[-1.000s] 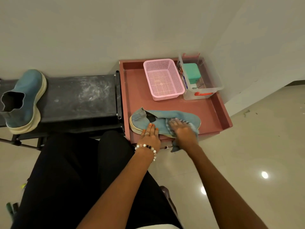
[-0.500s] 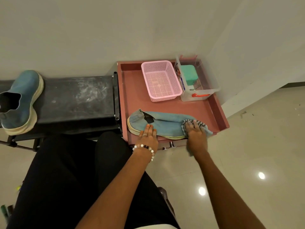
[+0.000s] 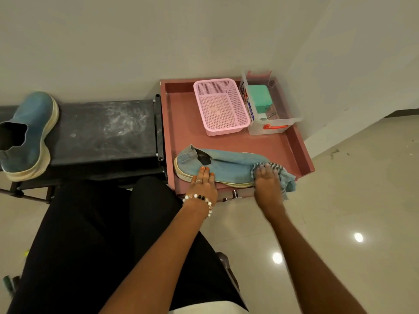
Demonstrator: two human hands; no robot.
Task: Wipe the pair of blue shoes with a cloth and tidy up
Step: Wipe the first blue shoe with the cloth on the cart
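- Head view: the right hand (image 3: 267,184) lay flat with straight fingers pressing a striped cloth (image 3: 281,177) onto the toe of the blue shoe (image 3: 226,165); the hand covered most of the cloth, so only its striped top edge and a bunched blue fold to the right of the hand showed.
- The toe tip itself was hidden beneath that cloth and hand.
- The left hand (image 3: 203,185) rested flat on the same shoe's near side, fingers straight and together, holding nothing; a beaded bracelet (image 3: 200,200) circled its wrist.
- This shoe lay on its side on the pink tray (image 3: 301,148), heel to the left of the left hand, its soft knit upper sagging and a pale ribbed sole facing the person.
- Beyond both hands, at the tray's far end, stood a pink mesh basket (image 3: 221,107) of perforated plastic and, right of it, a clear plastic box (image 3: 272,109) with an orange handle; inside it sat a green block, and a small metal item too indistinct to name.
- Far to the left of the left hand, the second blue shoe (image 3: 29,134) stood upright on a scuffed black bench (image 3: 102,130), its heel cut off by the picture's edge.
- Small metal fittings just under the tray's near edge, between the hands, were hard to make out.
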